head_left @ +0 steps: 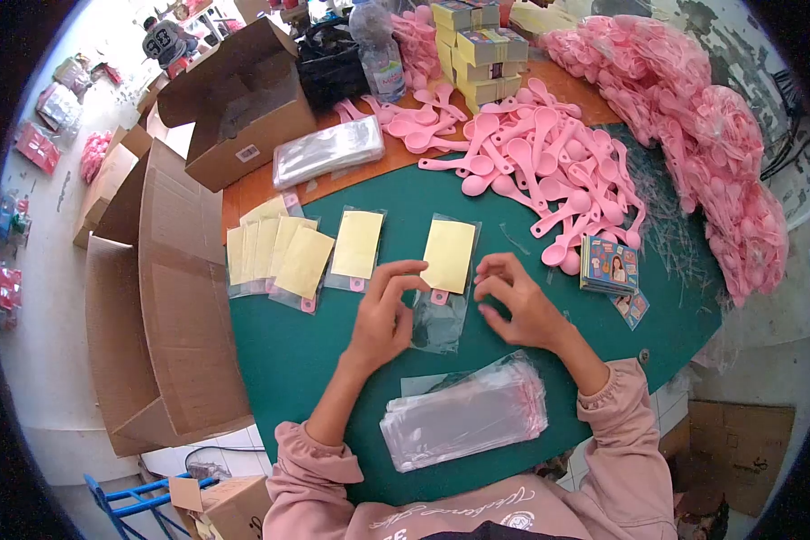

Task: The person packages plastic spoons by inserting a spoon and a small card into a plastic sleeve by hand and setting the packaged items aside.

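Note:
A clear bag with a yellow card lies on the green mat between my hands, a pink spoon handle tip showing below the card and the bag's lower end spread flat. My left hand is at its left edge, fingers curved and apart, nothing visibly held. My right hand hovers by its right side, thumb and fingers parted. To the left lie another bagged yellow card and an overlapping group of them. Nearest my body is a stack of clear bags.
Loose pink spoons are heaped beyond my right hand, beside a stack of printed cards. Bagged spoons line the right edge. Cardboard boxes, a bottle and card bundles stand around. Someone is far back left.

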### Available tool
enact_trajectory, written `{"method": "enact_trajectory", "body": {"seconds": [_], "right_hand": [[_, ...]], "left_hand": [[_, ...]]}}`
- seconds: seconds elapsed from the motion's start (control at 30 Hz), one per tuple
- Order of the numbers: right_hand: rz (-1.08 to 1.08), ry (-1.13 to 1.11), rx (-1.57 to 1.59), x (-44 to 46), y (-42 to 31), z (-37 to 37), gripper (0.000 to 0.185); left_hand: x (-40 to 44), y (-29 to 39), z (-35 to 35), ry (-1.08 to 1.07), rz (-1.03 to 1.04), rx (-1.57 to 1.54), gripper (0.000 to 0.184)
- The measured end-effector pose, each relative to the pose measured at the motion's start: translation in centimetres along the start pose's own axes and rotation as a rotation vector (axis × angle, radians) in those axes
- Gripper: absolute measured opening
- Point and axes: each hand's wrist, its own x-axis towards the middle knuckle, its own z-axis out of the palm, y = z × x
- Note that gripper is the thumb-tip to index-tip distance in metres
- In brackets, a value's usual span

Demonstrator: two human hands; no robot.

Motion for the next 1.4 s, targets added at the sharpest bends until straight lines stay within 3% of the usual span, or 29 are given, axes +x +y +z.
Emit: {"method": "enact_trajectory", "body": {"seconds": [0.07, 0.2, 0.3, 0.43, 0.5, 0.63, 0.7, 0.83, 0.9, 1.03, 1.1, 1.13, 1.2, 1.3, 1.4], "right_hand": [[-0.027, -0.028, -0.094, -0.1, -0.7, 0.1, 0.026], [-0.121, -0.099, -0.361, 0.1, -1.1, 0.3, 0.032], [-0.107, -0.073, -0.338, 0.1, -0.7, 0.3, 0.034], [-0.065, -0.058, -0.242, 0.1, 0.0, 0.5, 0.036], [-0.025, -0.001, -0.145, 0.3, -0.8, 0.3, 0.036], [-0.048, 0.110, -0.161, 0.3, -0.8, 1.1, 0.031], [-0.074, 0.120, -0.175, 0.1, 0.2, 1.6, 0.024], [-0.008, 0.185, -0.078, 0.0, 0.0, 1.2, 0.015], [0.094, 0.180, 0.090, 0.0, -0.1, 1.0, 0.015], [0.151, 0.182, 0.126, -0.2, 0.0, 0.6, 0.013], [0.299, 0.153, 0.406, -0.5, 0.4, 0.9, 0.010], [0.303, 0.154, 0.407, -0.5, 0.6, 1.2, 0.010], [0.407, 0.203, 0.754, -0.6, 1.1, 1.5, 0.010], [0.531, 0.184, 0.679, -0.4, 0.7, 1.1, 0.011], [0.546, 0.259, 0.666, -0.1, 0.1, 1.3, 0.012]], "left_hand": [[0.3, -0.5, -0.8, -0.133, 0.123, 0.302, 0.039], [0.1, -1.2, -1.3, -0.300, 0.093, 0.314, 0.018], [0.0, -2.0, -1.4, -0.359, 0.078, 0.354, 0.013], [0.0, -1.6, -0.8, -0.314, 0.081, 0.340, 0.012], [-0.1, -1.3, -0.3, -0.147, -0.106, 0.105, 0.012], [0.2, -0.4, 0.1, -0.100, -0.100, 0.058, 0.015], [0.0, -0.4, 0.2, -0.106, -0.291, -0.157, 0.017], [0.0, 0.6, 0.7, -0.066, -0.221, -0.040, 0.018], [0.0, 0.9, 1.1, -0.133, -0.184, 0.162, 0.018], [-0.2, 0.1, 1.1, -0.149, -0.131, 0.167, 0.019], [-0.4, 0.1, 1.6, -0.077, -0.333, -0.034, 0.017], [-0.5, 0.2, 2.0, -0.079, -0.335, -0.035, 0.017], [-0.7, 0.3, 2.6, 0.005, -0.424, -0.087, 0.011], [-0.6, 0.7, 2.7, -0.013, -0.607, -0.239, 0.012], [-0.3, 0.9, 2.6, -0.027, -0.697, -0.194, 0.015]]}}
